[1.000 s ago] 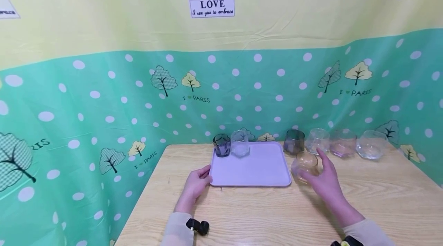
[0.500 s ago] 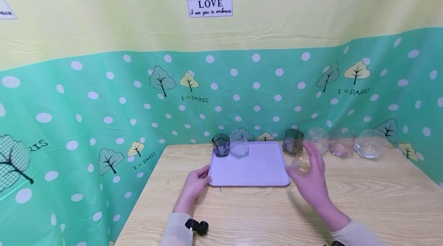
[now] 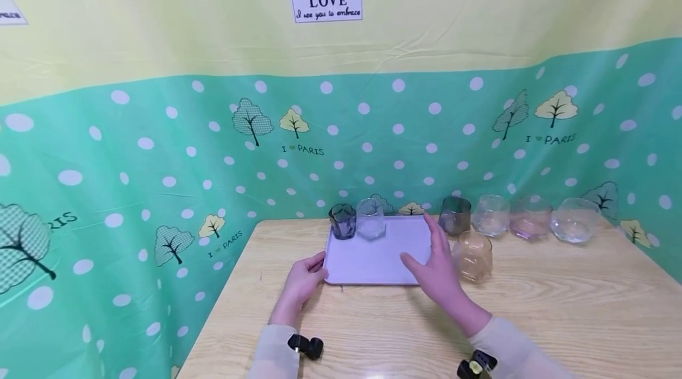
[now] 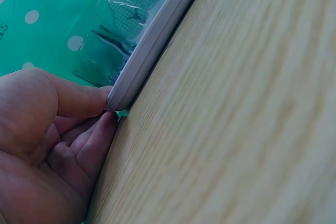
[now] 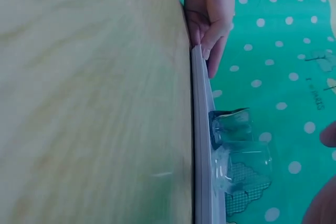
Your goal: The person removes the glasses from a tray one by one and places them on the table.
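My left hand [image 3: 303,281] pinches the near left edge of a lilac tray [image 3: 367,263], thumb at its rim and fingers below, as the left wrist view shows. At the tray's back left stand a dark grey glass [image 3: 343,222] and a clear glass [image 3: 370,223], side by side and upright. My right hand [image 3: 441,275] is over the tray's right end, thumb and fingers spread wide, holding nothing; it hides part of that edge. Just right of this hand, an amber glass [image 3: 476,257] stands on the table. Only fingertips [image 5: 329,136] of the right hand show in the right wrist view.
Along the table's back right runs a row: a dark glass [image 3: 455,217], a clear glass [image 3: 491,216], a pinkish glass [image 3: 530,219] and a wide clear glass [image 3: 575,222]. Behind the wooden table [image 3: 373,325] hangs a green and yellow curtain [image 3: 298,189].
My right hand has moved left, away from the amber glass and over the tray's right end. The amber glass stays where it stood. My left hand keeps its hold on the tray.
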### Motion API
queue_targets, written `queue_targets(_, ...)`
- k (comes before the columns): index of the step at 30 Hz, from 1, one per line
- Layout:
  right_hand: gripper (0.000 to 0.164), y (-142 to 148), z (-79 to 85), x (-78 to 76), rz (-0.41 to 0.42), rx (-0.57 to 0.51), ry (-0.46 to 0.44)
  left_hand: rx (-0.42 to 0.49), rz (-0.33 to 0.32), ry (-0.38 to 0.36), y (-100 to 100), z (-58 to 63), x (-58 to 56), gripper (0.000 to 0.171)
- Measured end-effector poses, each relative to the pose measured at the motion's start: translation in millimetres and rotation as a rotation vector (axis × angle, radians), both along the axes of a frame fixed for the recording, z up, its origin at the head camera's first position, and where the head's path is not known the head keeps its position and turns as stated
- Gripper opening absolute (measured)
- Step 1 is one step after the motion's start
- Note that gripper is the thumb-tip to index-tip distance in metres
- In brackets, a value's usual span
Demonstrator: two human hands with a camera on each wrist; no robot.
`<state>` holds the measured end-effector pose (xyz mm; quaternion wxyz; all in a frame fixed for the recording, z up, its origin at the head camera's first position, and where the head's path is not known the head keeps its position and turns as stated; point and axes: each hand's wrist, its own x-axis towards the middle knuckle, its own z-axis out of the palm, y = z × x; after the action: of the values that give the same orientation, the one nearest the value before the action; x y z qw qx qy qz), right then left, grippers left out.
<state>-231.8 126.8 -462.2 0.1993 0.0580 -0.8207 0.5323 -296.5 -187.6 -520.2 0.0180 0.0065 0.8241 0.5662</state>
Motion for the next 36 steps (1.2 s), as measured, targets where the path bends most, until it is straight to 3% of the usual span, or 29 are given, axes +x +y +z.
queue_targets(3, 0.111, -3.8, -1.0, -11.2, 0.016, 0.006, -0.096, -0.001, -0.006, 0.005, 0.1, -0.8, 0.5, 0.052)
queue_targets(7, 0.117, -7.0, -3.4, -27.1, 0.000, 0.006, -0.140, 0.001, -0.011, 0.010, -0.3, -0.9, 2.0, 0.051)
queue_targets(15, 0.103, -16.5, -7.8, -49.9, 0.024, 0.034, -0.263, -0.004, -0.008, 0.009, -1.5, -0.8, 3.1, 0.051)
queue_targets(36, 0.105, -50.1, -15.1, -81.3, 0.071, -0.020, -0.374, 0.005, -0.012, 0.015, 0.1, 1.2, 0.5, 0.052)
